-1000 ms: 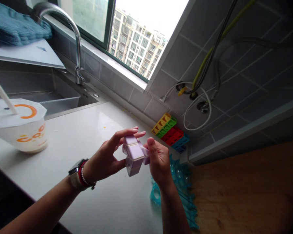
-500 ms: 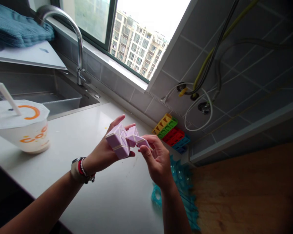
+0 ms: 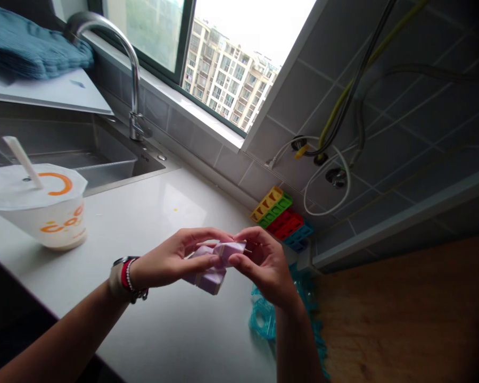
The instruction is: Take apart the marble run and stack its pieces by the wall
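A pale purple folding snake puzzle (image 3: 211,277) with light edges is held above the white counter (image 3: 163,335). My left hand (image 3: 179,258) grips its body, thumb across the near side and fingers behind. At the puzzle's right end, my right hand (image 3: 265,263) pinches a wedge segment between thumb and fingers. The fingertips of both hands meet above the toy. Part of the puzzle is hidden behind the left thumb and fingers. A watch and several bracelets circle the left wrist.
On the left stands a lidded drink cup (image 3: 59,213) with a straw, by the sink (image 3: 115,170) and tap (image 3: 133,80). Coloured plastic blocks (image 3: 281,218) lie against the tiled wall. A turquoise plastic item (image 3: 263,319) lies behind my right forearm. Cables (image 3: 345,96) hang at right.
My left hand has turned from palm-up under the puzzle to gripping it with the thumb in front. The puzzle is slightly lower and its segments are angled differently. The right hand keeps its pinch.
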Tool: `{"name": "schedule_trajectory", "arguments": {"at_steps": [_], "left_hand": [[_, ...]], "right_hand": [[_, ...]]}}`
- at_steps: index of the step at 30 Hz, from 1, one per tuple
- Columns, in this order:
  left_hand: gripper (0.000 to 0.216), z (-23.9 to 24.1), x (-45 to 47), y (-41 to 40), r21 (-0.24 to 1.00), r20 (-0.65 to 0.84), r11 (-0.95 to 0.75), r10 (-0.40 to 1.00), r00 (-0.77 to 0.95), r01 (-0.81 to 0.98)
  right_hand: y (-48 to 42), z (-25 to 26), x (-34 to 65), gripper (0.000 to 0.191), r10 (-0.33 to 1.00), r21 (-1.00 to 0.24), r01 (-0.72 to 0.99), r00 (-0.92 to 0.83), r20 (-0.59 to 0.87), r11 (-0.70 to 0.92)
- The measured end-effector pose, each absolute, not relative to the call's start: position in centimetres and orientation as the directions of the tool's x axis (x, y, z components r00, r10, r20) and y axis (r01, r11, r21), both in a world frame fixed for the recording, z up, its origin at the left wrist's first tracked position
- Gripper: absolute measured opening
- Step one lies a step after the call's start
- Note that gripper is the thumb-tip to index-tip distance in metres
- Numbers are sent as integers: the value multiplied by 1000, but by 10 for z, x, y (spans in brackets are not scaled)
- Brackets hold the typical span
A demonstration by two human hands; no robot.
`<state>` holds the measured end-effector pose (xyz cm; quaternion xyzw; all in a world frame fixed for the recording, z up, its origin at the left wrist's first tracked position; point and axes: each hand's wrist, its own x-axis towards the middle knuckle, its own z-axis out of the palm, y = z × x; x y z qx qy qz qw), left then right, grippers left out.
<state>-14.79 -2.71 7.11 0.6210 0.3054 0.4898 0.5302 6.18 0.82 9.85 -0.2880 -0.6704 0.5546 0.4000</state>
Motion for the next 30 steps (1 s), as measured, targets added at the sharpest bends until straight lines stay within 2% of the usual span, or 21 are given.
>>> {"name": "schedule_trajectory", "arguments": {"at_steps": [6,10,13,19,30], "left_hand": [[23,70,-138,-33,915,352,-359,933,70,182],[24,70,-139,-34,889,377,-373,926,38,266],[26,74,-144,-34,911,338,-364,928,159,194],[28,79,-150,-33,971,206,-236,897,392,30],[21,63,-142,-27,968,100,67,779,619,-241]], "right_hand": [[12,88,58,33,873,-958,96,-444,201,269],[12,91,59,32,814,-877,163,-479,330,451],[11,99,63,23,757,-815,185,-522,393,550],[8,112,69,21,682,-755,209,-620,389,621],[11,108,74,28,636,-843,96,-702,319,530]]}}
